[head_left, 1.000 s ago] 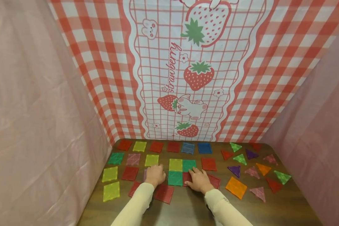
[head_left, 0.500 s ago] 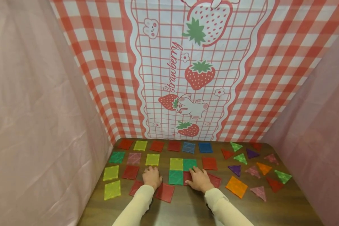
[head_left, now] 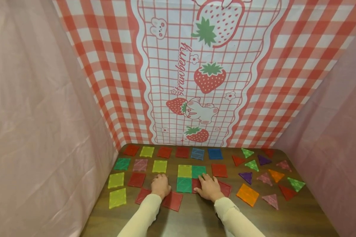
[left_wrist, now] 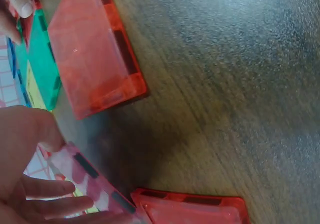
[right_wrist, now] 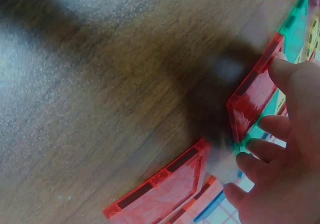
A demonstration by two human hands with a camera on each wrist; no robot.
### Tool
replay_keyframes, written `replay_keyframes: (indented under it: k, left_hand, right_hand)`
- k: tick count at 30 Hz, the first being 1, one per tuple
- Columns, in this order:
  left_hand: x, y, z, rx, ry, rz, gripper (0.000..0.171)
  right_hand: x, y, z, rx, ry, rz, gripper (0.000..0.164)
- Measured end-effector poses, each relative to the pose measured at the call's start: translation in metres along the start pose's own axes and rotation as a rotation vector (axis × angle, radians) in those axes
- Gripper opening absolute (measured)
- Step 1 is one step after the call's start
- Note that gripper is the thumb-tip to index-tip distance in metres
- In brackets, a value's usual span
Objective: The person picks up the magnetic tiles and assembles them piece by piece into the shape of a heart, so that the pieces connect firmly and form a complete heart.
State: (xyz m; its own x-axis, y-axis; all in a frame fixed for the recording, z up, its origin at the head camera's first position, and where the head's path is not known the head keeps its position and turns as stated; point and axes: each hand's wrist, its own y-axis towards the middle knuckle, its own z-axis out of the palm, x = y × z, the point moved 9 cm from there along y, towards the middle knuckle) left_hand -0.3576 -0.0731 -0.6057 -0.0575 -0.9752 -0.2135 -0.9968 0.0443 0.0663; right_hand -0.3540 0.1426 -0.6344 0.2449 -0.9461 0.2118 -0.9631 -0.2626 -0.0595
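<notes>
Red plastic shows under the right hand [head_left: 209, 187], whose thumb rests on a red tile [right_wrist: 252, 101], with the fingers loosely spread toward the upper green tile [head_left: 198, 171]. That red tile is the near right corner of a block of four, together with a yellow tile [head_left: 185, 171] and a lower green tile [head_left: 184, 185]. The left hand [head_left: 161, 186], apart from the right, lies over a pink tile [left_wrist: 99, 186], its thumb at one corner and fingers over the surface; whether it pinches the tile, I cannot tell. Near the left wrist are two more red squares [head_left: 172, 201], and another red square [head_left: 225, 190] sits just beside the right hand. Coloured triangles [head_left: 265, 178] and an orange square [head_left: 247, 195] lie to the right on the wooden table [head_left: 192, 220]. Behind hangs a checked strawberry cloth [head_left: 172, 59], flanked by pale pink curtains [head_left: 44, 115].
</notes>
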Motion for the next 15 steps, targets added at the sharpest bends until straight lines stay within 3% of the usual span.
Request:
replay_keyframes:
  k: [3, 8, 15]
  left_hand:
    - [-0.002, 0.001, -0.002, -0.006, -0.077, 0.037, 0.039]
    - [-0.004, 0.003, -0.003, 0.053, -0.221, 0.064, 0.035]
    - [-0.016, 0.004, -0.003, 0.183, -0.308, 0.143, 0.049]
  right_hand:
    - [-0.001, 0.001, 0.0, 0.01, -0.014, 0.009, 0.067]
    - [0.0, 0.002, -0.003, 0.031, -0.012, 0.029, 0.067]
    - [0.005, 0.006, -0.003, 0.011, 0.006, 0.013, 0.067]
